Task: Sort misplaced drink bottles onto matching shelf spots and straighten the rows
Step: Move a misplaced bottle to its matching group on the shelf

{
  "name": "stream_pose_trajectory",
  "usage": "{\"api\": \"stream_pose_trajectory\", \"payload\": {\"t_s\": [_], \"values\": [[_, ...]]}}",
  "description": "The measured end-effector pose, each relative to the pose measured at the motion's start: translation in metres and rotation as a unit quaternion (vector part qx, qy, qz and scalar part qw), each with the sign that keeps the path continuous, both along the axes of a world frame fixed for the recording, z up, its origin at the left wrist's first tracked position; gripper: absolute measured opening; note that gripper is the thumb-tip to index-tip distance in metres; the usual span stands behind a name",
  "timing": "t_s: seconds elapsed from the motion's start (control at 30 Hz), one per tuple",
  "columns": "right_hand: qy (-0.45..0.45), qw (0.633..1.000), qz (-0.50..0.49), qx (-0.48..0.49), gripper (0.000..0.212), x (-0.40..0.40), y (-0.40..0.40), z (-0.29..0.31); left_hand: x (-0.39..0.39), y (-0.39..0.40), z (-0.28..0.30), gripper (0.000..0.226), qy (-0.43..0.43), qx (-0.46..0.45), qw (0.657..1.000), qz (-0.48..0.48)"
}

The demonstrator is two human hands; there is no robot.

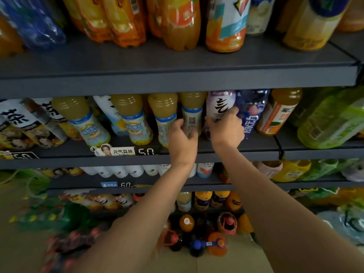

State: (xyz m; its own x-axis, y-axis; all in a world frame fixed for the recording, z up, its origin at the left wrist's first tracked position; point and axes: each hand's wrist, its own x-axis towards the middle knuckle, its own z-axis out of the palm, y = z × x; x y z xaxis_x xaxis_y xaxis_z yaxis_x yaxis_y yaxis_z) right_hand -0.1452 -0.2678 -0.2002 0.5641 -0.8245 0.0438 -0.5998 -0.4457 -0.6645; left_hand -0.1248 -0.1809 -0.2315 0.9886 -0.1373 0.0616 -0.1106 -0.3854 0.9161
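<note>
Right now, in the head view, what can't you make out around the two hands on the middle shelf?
- Yellow-drink bottle: lower label and base covered by the left hand.
- Purple-labelled bottle: lower half covered by the right hand.
- Caps of that row: hidden behind the upper shelf's front edge.
- Price tag: small print blurred.
- Floor bottles: motion-blurred, labels unreadable.

Dark grey metal shelves run across the view. The top shelf (177, 64) carries orange drink bottles (177, 22), a blue bottle (33, 22) at the left and a yellow-green bottle (313, 24) at the right. The middle shelf (256, 152) holds a row of yellow juice bottles (136, 119) with pale labels, a purple-white bottle (220, 103), a dark blue bottle (252, 109), an orange-label bottle (279, 113) and large green bottles (332, 119). A price tag (126, 151) sits on its front edge. Lower shelves hold white bottles (122, 171); capped bottles (197, 233) stand on the floor.
</note>
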Motion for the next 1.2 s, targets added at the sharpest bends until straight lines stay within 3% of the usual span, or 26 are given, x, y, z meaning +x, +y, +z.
{"api": "stream_pose_trajectory", "payload": {"t_s": [0.13, 0.27, 0.4, 0.53, 0.63, 0.7, 0.9, 1.0, 1.2], "values": [[-0.031, 0.998, -0.026, 0.053, 0.042, -0.013, 0.004, -0.004, -0.002, 0.028, 0.007, 0.034, -0.038, -0.032, 0.995, 0.082], [-0.092, 0.993, 0.064, 0.043, 0.025, -0.033, 0.027, -0.003, 0.016, 0.046, 0.016, 0.056, -0.012, -0.035, 0.996, 0.083], [-0.134, 0.969, 0.189, 0.084, 0.054, 0.001, 0.052, 0.024, 0.030, 0.049, 0.027, 0.045, -0.020, -0.019, 0.999, 0.027], [-0.120, 0.972, 0.182, 0.092, 0.076, 0.044, 0.082, 0.024, 0.021, 0.074, 0.025, 0.039, -0.033, 0.046, 0.998, 0.041], [-0.123, 0.980, 0.116, 0.102, 0.074, 0.053, 0.093, 0.022, 0.018, 0.102, 0.026, 0.044, -0.070, 0.072, 0.993, 0.060], [-0.124, 0.982, 0.124, 0.076, 0.070, 0.047, 0.092, 0.021, 0.017, 0.117, 0.027, 0.041, -0.086, 0.061, 0.992, 0.074], [-0.091, 0.950, 0.294, 0.049, 0.061, -0.032, 0.093, 0.025, -0.012, 0.147, 0.048, 0.034, -0.104, 0.016, 0.988, 0.114], [-0.106, 0.939, 0.327, 0.034, 0.058, -0.045, 0.106, 0.064, -0.011, 0.162, 0.082, 0.035, -0.141, 0.015, 0.986, 0.088], [-0.206, 0.902, 0.379, -0.010, 0.052, -0.012, 0.164, 0.207, 0.013, 0.210, 0.161, 0.035, -0.209, -0.039, 0.973, 0.091]]}}
